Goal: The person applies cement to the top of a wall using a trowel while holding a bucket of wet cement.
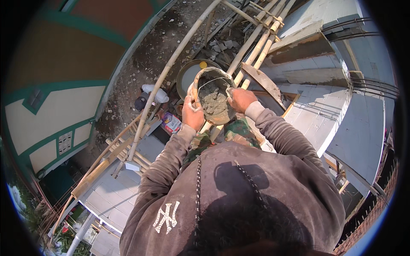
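The person's lower body was hidden beneath a dark hooded sweatshirt [239, 200] that filled the lower frame, and only a patch of camouflage trousers [237, 132] showed past it. Both hands gripped a bucket of grey mortar [213, 99], held in front of the chest, high above the ground. The left hand [192, 114] was closed around the bucket's left rim; the right hand [240, 99] was closed on its right rim, fingertips hidden inside the edge. The bucket's mouth faced up toward the camera, its wire handle lying across the wet mortar; its base could not be seen. Bamboo scaffold poles [171, 64] ran diagonally from lower left to upper right beneath it. Far below, another person [151, 96] in light clothing stood on dirt, mostly cut off by a pole. Beside that figure lay a small pink and white package [171, 123], its print too small to read. A round metal basin [188, 74] sat just behind the bucket. Grey block walls [337, 106] rose on the right.
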`<control>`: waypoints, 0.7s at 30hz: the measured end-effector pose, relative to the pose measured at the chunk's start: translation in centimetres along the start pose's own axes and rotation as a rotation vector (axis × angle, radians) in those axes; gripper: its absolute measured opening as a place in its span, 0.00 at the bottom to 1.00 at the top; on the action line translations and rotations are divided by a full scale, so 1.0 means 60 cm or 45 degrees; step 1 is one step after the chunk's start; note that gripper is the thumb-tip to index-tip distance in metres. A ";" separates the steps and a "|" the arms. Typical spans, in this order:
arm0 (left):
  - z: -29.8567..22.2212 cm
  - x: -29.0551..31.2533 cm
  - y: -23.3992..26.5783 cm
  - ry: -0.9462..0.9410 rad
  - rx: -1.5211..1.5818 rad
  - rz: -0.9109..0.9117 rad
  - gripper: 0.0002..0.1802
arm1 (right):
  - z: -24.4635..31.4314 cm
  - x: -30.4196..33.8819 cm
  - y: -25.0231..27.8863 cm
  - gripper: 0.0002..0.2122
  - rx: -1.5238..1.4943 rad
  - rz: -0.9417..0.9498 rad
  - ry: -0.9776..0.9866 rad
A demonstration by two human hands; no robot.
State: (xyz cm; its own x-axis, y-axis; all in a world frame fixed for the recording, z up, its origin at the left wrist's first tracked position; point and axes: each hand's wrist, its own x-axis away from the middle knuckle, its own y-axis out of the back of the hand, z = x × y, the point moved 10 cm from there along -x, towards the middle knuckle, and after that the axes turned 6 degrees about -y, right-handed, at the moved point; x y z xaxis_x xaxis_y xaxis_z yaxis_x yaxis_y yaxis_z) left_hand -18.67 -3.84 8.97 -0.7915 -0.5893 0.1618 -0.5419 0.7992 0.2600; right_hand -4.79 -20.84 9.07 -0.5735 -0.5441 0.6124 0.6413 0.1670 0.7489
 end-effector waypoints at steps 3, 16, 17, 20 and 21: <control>-0.002 -0.010 -0.015 0.026 0.113 0.114 0.16 | -0.012 -0.018 -0.030 0.21 -0.197 0.013 0.070; -0.110 -0.140 -0.107 -0.079 -0.137 0.213 0.18 | -0.099 0.009 -0.064 0.19 -1.768 0.611 0.009; -0.082 -0.154 -0.110 -0.080 -0.193 0.191 0.19 | -0.110 0.015 -0.036 0.19 -1.832 0.614 -0.003; -0.095 -0.192 -0.174 -0.003 0.016 0.191 0.19 | -0.170 0.024 0.019 0.17 -1.950 0.521 -0.071; -0.095 -0.208 -0.199 -0.012 0.046 0.201 0.20 | -0.194 0.029 0.041 0.17 -1.951 0.458 -0.081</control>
State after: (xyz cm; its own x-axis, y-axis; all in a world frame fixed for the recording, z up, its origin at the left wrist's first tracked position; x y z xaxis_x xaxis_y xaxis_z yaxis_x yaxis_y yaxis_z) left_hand -0.73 -6.71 9.29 -0.8700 -0.4554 0.1890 -0.4206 0.8855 0.1974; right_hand 1.71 -30.92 9.04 -0.2780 -0.6199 0.7338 0.6067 -0.7056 -0.3663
